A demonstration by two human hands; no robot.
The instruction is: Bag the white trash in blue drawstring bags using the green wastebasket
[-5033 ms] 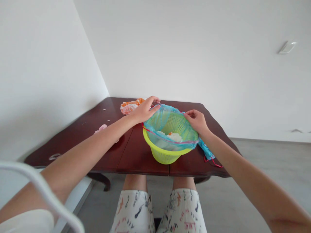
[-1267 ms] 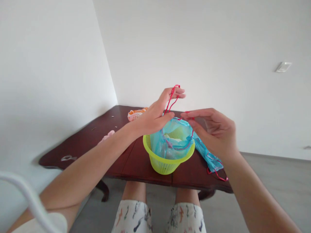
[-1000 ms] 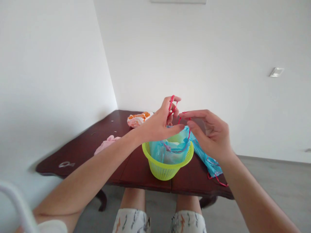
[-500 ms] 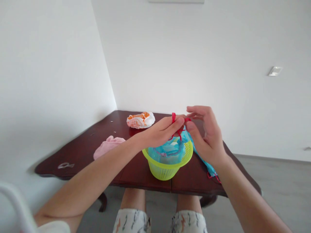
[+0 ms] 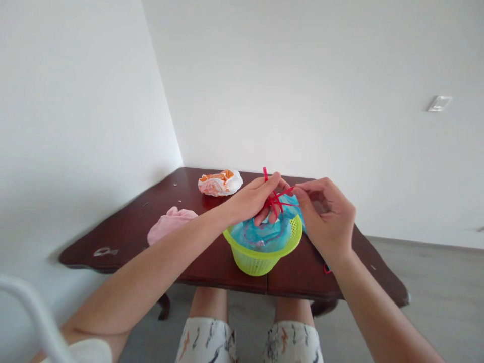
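Red ribbon [image 5: 275, 201] runs in crossing strands between my two hands, above a lime-green plastic basket [image 5: 257, 259]. My left hand [image 5: 260, 197] holds the ribbon against its fingers, with one end sticking up past the thumb. Between thumb and forefinger, my right hand [image 5: 325, 214] pinches a strand and draws it taut to the right. Sheer blue fabric [image 5: 264, 237] lines the basket, and a part of it rises toward the right hand. More blue material lies on the right, mostly behind the right hand and forearm.
The dark wooden table [image 5: 124, 222] bears a crumpled pink cloth [image 5: 170, 223] at left and a white-and-orange plastic bag [image 5: 221, 183] at the back. A small clear scrap [image 5: 106, 251] lies near the left edge. White walls stand behind and at left.
My right hand has closed from spread fingers into a pinch on the ribbon. The ribbon strands now stretch between the hands, and the left hand's fingers show lower, under the ribbon.
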